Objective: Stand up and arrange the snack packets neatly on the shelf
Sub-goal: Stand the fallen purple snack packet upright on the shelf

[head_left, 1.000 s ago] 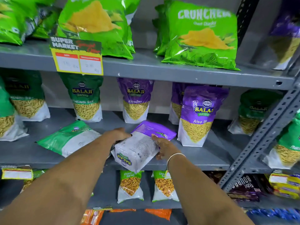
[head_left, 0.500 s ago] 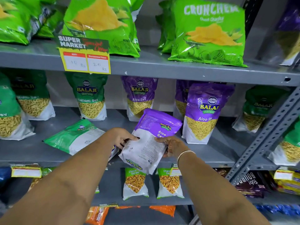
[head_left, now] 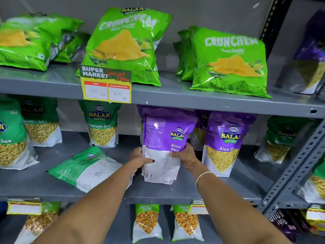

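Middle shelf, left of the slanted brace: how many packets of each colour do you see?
Green packets: 5
Purple packets: 4, two of them mostly hidden behind others
Total: 9

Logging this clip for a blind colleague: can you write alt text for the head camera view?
Both hands, left hand and right hand, hold a purple Aloo Sev packet upright on the middle shelf, back panel facing the camera. A green packet lies flat to its left; other packets stand around it.
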